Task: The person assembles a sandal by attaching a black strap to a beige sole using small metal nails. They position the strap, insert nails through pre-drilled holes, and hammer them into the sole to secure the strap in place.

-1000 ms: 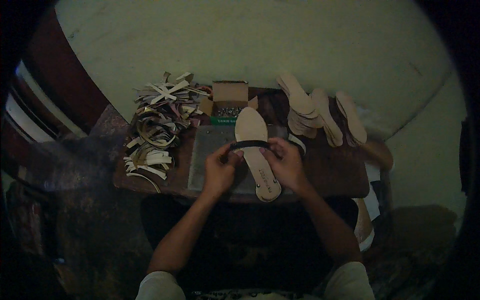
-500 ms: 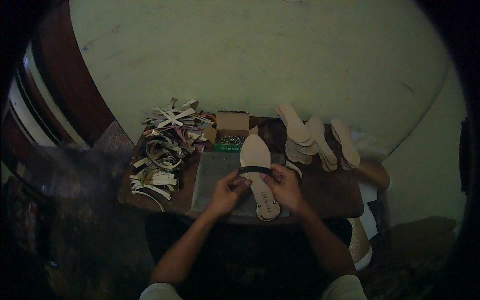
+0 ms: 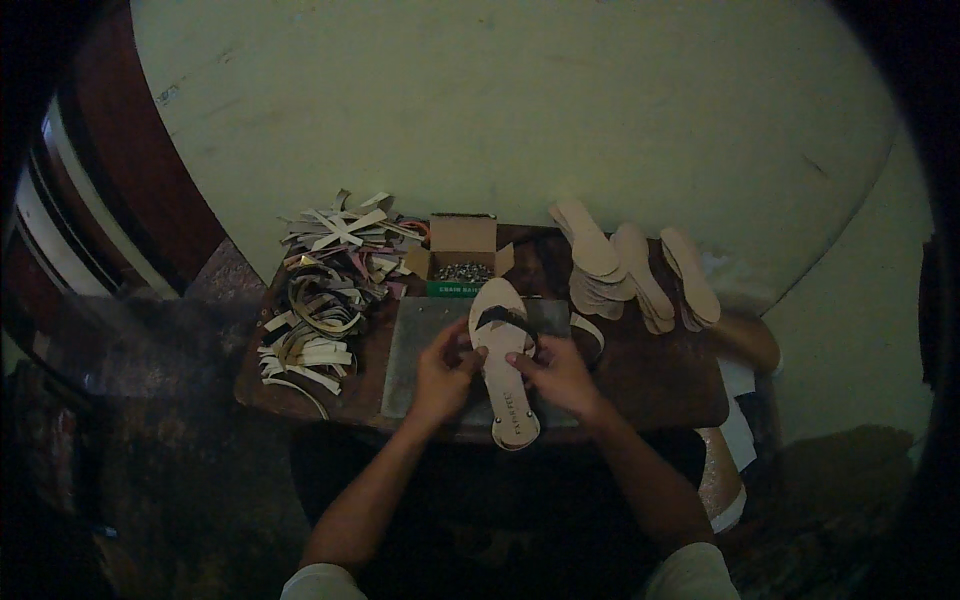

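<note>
Between my hands is a beige sandal insole [image 3: 499, 378], toe end pointing away from me and heel end toward me. A dark strap [image 3: 503, 316] arches across its front part, and small studs show beside the heel. My left hand [image 3: 447, 372] grips the left edge, with its thumb on the top face. On the opposite edge my right hand [image 3: 556, 374] is closed, its thumb pressing on the top face near the strap's end. The other fingers are partly hidden under the insole. Below it lies a grey slab [image 3: 408, 360] on the dark wooden table [image 3: 660, 390].
An open cardboard box of small metal nails [image 3: 465, 272] stands behind the slab. Heaps of cut strips [image 3: 325, 300] cover the table's left side. Stacks of beige insoles [image 3: 640, 280] lie at the right. A pale curved strip [image 3: 590, 335] rests by my right hand.
The insole has shifted slightly left and turned a little. Its strap now stands more arched and slanted, and my thumbs have moved from near the strap onto the insole's top face.
</note>
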Demonstrator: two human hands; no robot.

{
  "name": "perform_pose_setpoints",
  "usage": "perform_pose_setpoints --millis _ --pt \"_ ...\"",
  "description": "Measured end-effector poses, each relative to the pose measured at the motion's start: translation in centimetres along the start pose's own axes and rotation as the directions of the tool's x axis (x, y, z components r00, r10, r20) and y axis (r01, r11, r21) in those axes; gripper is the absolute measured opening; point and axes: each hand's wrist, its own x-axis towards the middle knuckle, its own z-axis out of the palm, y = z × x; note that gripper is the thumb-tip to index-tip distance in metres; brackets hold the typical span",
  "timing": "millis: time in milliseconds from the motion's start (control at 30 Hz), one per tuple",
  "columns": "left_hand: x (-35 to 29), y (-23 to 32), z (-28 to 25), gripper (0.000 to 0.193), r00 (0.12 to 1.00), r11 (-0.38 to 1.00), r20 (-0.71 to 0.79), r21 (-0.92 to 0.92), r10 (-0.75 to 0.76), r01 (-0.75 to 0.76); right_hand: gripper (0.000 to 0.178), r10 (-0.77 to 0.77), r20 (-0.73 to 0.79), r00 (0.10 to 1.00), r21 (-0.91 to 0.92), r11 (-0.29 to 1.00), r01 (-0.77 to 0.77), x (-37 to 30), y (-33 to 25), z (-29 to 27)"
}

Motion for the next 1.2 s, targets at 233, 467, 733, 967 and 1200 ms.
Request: perform_pose_setpoints --millis 233,467,733,967,1200 --pt "-0.5 3.4 0.5 0.054 0.813 0.702 -0.011 0.51 0.583 -0.497 0.026 -0.042 -0.039 0.998 -0.155 0.987 0.036 -0.3 -0.8 0.0" --pt "-0.5 3.0 -0.7 0.024 0.799 0.653 -0.017 0.586 0.602 -0.479 0.024 -0.125 -0.053 0.991 -0.153 0.981 0.116 -0.2 -0.9 0.1" --pt "-0.2 1.6 -0.7 0.022 0.895 0.763 -0.096 0.566 0.436 -0.311 0.024 -0.109 -0.08 0.991 0.016 0.994 0.111 -0.3 -1.7 0.0" --pt "0.1 0.3 -0.3 0.027 0.99 1.0 -0.14 0.015 0.009 -0.007 0.028 -0.055 -0.077 0.996 0.106 0.992 0.063 0.0 -1.0 0.0" --pt "-0.5 1.7 -0.3 0.034 0.997 0.982 -0.022 -0.173 -0.078 0.073 0.031 0.009 -0.164 0.986 0.104 0.995 0.008 0.0 -1.3 0.0"
